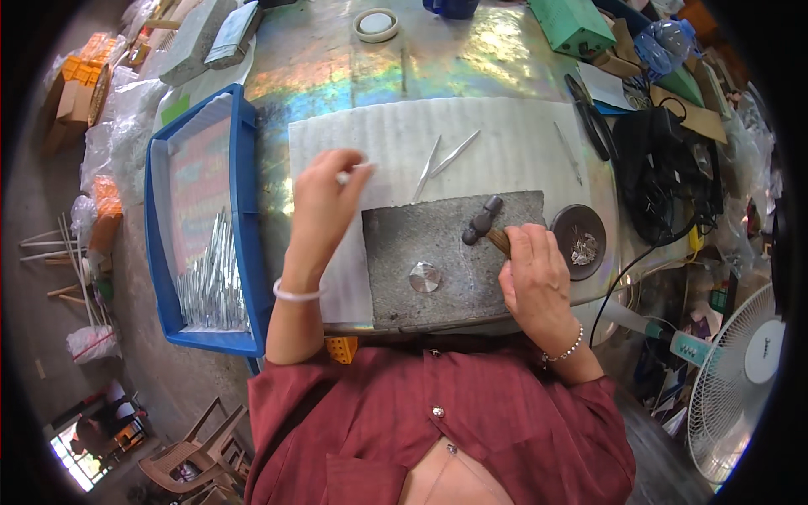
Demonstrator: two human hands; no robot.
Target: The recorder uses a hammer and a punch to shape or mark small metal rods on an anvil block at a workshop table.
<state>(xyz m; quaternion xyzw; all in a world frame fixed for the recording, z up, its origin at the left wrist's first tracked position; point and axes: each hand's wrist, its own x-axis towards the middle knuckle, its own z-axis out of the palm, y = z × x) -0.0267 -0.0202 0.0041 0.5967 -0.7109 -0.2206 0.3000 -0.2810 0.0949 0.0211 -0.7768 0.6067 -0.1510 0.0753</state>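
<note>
My right hand (537,273) is wrapped round the wooden handle of a small hammer (481,224), whose dark metal head hovers over or rests on a grey stone-like slab (396,236). On that slab lies a small shiny faceted metal disc (424,277), to the left of the hammer. My left hand (330,187) is raised over a white foam sheet (370,126), fingers pinched together. Something pale shows at its fingertips, too blurred to name. Two slender silver metal pieces (454,153) lie crossed on the sheet beyond the slab.
A blue tray (244,168) at left holds many slender silver pieces (215,282). Right of the slab sits a dark round dish (562,227) of tiny metal pins. Scissors (585,114), a black bag (652,168), a green box (572,27) and a white fan (732,379) stand on the right.
</note>
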